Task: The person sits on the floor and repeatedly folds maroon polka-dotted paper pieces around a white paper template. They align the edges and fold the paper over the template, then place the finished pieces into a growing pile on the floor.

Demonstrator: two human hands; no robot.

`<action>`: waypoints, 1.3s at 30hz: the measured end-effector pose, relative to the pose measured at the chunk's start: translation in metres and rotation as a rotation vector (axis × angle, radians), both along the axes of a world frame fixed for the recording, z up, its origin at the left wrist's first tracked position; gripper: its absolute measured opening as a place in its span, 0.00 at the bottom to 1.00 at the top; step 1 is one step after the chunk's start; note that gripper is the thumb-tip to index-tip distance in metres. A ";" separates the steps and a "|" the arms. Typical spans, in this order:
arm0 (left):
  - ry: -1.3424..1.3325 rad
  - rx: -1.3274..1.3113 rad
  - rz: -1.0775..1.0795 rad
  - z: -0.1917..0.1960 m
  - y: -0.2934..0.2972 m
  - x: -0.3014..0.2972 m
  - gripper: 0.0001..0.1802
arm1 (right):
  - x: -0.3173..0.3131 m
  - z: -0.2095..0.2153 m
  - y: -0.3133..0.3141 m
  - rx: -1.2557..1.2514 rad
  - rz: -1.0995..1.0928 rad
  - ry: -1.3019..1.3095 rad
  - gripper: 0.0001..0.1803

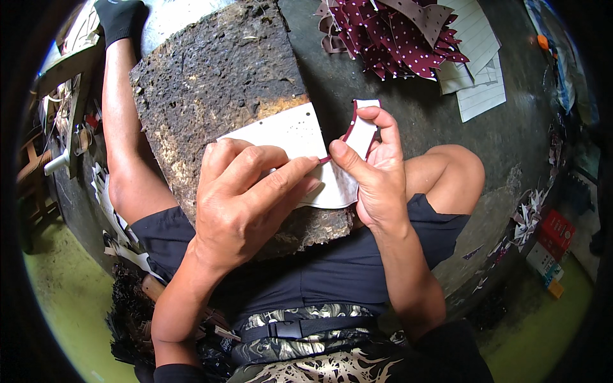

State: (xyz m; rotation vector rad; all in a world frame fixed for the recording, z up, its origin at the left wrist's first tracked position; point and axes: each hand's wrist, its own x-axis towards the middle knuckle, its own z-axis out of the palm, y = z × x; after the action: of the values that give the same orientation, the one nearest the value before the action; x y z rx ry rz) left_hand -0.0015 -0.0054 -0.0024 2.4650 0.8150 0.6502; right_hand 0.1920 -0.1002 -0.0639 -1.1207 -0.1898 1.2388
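Note:
A white-backed piece of material (364, 131) with a narrow maroon, white-dotted edge is pinched between the thumb and index finger of my right hand (383, 175). It curves down toward my left hand (239, 191), whose index fingertip and thumb close on its maroon edge. Under the fingers lies a white sheet (281, 133) with small dark holes, on a rough, dark, worn board (217, 70) across my lap. My left fingers hide part of the sheet and of the joint between the pieces.
Beyond the board, a pile of maroon white-dotted cut pieces (396, 38) lies on the dark floor beside lined paper sheets (482, 89). White scraps (529, 214) and a red packet (557, 233) are at the right. A wooden frame (75, 121) stands at the left.

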 end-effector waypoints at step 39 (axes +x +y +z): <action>-0.045 0.046 0.025 -0.009 0.001 0.007 0.16 | 0.032 0.011 0.009 0.093 0.537 -0.478 0.17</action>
State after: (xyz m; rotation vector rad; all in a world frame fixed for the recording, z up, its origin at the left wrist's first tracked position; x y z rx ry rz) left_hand 0.0054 -0.0048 -0.0110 2.4762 0.8230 0.7382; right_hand 0.2239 -0.0912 -0.0526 -1.3166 -0.9504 1.3854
